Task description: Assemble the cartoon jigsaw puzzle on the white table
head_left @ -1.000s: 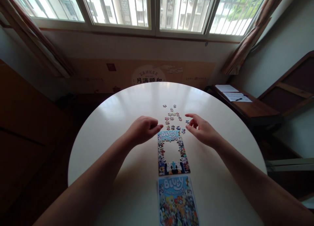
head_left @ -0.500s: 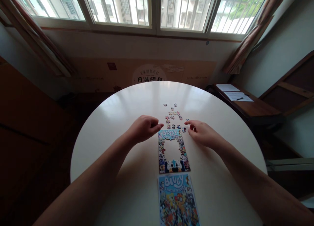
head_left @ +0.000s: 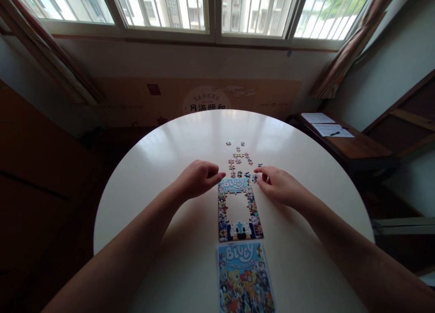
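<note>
A jigsaw puzzle (head_left: pixel 222 213) lies flat on the table, its border joined around a bare gap in the middle. Loose puzzle pieces (head_left: pixel 238 161) are scattered just beyond its top edge. My left hand (head_left: pixel 200 178) rests left of these pieces with fingers curled in and thumb pointing right; nothing shows in it. On the right, my right hand (head_left: pixel 273 180) has its index finger and thumb apart, their tips beside a loose puzzle piece (head_left: pixel 254 178) near the puzzle's top right corner. Below the puzzle lies a printed picture sheet (head_left: pixel 245 276) with a matching design.
The round white table (head_left: pixel 142 181) fills the middle of the view. To the right, papers (head_left: pixel 331 130) and a pen lie on a brown wooden surface (head_left: pixel 356 152). Barred windows and a printed cardboard panel (head_left: pixel 272 93) are behind the table.
My right hand has shifted slightly left, its fingertips closer to the loose piece by the puzzle's corner. My left hand stays nearly still. The view has tilted slightly.
</note>
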A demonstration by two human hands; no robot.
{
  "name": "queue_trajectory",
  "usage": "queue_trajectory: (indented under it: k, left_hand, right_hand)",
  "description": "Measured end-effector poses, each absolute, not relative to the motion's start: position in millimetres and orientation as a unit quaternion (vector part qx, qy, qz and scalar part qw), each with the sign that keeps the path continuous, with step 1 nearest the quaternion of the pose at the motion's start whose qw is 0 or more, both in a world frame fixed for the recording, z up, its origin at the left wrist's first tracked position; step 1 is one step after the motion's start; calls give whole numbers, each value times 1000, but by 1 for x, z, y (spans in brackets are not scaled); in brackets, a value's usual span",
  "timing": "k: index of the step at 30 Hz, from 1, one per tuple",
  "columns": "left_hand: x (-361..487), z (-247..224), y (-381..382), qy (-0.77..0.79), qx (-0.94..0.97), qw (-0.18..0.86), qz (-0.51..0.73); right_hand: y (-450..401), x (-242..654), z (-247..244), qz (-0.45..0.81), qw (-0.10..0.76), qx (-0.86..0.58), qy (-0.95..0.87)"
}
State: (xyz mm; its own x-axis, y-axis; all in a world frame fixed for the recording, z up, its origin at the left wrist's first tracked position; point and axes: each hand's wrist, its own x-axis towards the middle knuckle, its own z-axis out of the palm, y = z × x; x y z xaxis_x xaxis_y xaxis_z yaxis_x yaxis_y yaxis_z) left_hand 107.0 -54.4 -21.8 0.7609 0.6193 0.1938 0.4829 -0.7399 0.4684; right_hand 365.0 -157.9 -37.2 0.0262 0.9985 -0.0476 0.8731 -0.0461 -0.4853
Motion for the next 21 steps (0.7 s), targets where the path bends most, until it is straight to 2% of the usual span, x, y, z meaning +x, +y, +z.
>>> queue_trajectory:
  k: [9, 21]
  left_hand:
    - [111, -19, -59, 322, 900, 228, 185]
    - [113, -16, -60, 323, 898, 234, 184]
  right_hand:
    - [-156, 367, -39, 147, 143, -716, -667]
    - [-163, 376, -29, 148, 136, -712, -673]
